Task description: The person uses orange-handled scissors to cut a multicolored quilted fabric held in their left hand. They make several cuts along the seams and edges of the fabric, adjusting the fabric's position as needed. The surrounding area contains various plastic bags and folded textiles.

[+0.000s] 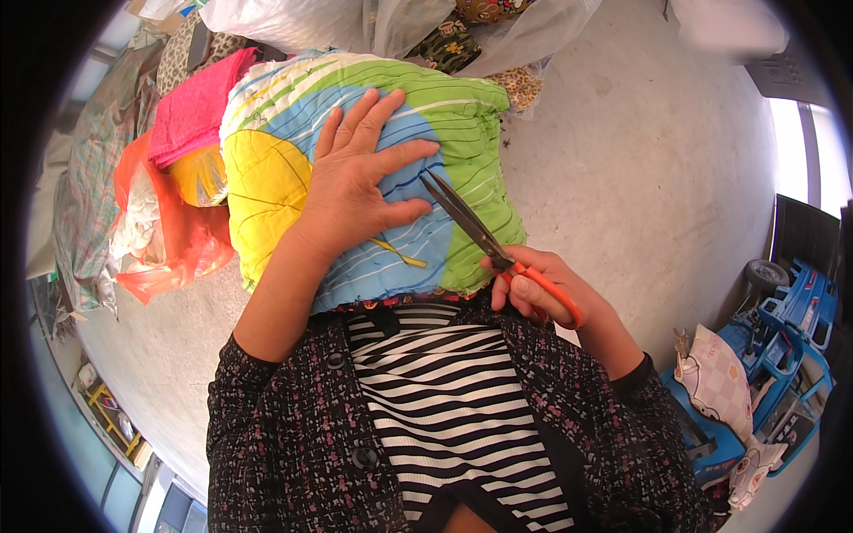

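A stuffed, quilted fabric piece (466, 133) in green, blue, yellow and white rests before me at my lap. My left hand (363, 163) lies flat on its blue part, fingers spread, holding nothing. In my right hand (543, 283) are scissors (476, 230) with orange-red handles; their dark blades are nearly closed and point up-left, the tips at the blue fabric between my left thumb and index finger. A thin yellow strip (400, 254) lies on the blue fabric below my left hand. Dark thread lines run across the fabric.
Folded pink cloth (200, 106) and a red plastic bag (160, 220) with white material sit at the left. White sacks (286, 23) and clear plastic bags (526, 33) with patterned fabric stand beyond. A blue vehicle (773, 353) is at the right on the concrete floor (620, 133).
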Available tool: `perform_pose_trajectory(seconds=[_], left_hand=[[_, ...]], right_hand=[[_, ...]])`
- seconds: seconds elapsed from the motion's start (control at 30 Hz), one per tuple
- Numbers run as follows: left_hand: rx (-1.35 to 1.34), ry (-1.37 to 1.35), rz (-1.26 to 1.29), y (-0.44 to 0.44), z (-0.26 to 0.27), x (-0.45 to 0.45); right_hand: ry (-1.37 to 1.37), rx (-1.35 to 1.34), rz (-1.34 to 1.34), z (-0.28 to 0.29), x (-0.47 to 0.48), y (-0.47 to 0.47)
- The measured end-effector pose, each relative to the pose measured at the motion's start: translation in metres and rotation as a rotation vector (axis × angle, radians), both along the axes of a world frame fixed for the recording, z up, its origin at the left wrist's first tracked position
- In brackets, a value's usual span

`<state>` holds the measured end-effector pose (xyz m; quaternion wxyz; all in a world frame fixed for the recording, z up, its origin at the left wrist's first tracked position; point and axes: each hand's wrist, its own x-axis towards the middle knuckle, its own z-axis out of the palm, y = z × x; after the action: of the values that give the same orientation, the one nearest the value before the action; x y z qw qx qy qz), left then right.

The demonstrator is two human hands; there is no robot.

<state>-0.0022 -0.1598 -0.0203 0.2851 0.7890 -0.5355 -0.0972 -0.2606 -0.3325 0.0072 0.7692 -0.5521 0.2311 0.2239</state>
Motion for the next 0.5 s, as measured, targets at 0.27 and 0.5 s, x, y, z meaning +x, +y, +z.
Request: perform_pose_trajectory(seconds=[0.27, 0.5], left_hand=[[-0.003, 0.050, -0.002, 0.000, -0.002, 0.004], [-0.012, 0.090, -0.004, 0.000, -0.004, 0.005]], right_hand=[[-0.137, -0.019, -0.051, -0.012, -0.005, 0.007], [-0.266, -0.124, -0.131, -0.034, -0.013, 0.024]])
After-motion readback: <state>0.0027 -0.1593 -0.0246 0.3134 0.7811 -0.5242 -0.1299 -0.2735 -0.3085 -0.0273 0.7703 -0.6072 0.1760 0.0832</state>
